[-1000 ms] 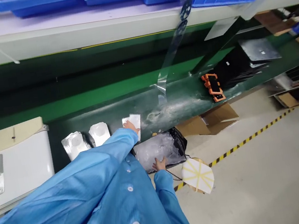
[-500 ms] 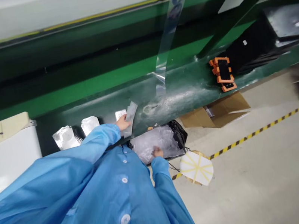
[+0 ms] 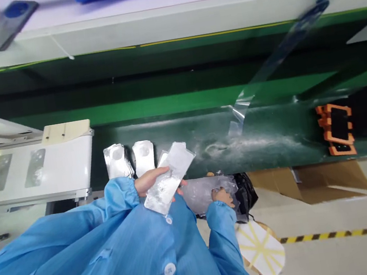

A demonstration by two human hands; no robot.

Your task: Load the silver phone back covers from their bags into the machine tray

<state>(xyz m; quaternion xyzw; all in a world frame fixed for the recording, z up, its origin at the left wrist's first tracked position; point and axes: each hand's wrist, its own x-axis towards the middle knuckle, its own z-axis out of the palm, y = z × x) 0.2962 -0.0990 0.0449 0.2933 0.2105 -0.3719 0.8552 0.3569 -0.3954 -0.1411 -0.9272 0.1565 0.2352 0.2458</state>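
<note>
My left hand (image 3: pixel 151 179) is closed around a flat silvery phone-sized panel (image 3: pixel 166 191) with clear plastic film around it, tilted in front of my body. Part of another silvery piece shows behind it. My right hand (image 3: pixel 222 196) rests low, its fingers curled on the clear plastic bags (image 3: pixel 197 194) lying in a black-lined container (image 3: pixel 247 194). On the green bench, a pile of silvery panels (image 3: pixel 117 163) and a second silvery stack (image 3: pixel 144 156) sit just beyond my left hand.
A white conveyor (image 3: pixel 65 161) carrying phone back covers stands at left. Orange-framed devices (image 3: pixel 340 124) lie on the bench at right. Below it is an open cardboard box (image 3: pixel 329 179). A round taped stool top (image 3: pixel 262 248) is near my right sleeve. Clear tape (image 3: pixel 244 104) hangs over the bench.
My left hand has drawn the silvery panel and film back from the bench toward my body. My right hand has shifted right over the plastic bags. The view has turned and moved left.
</note>
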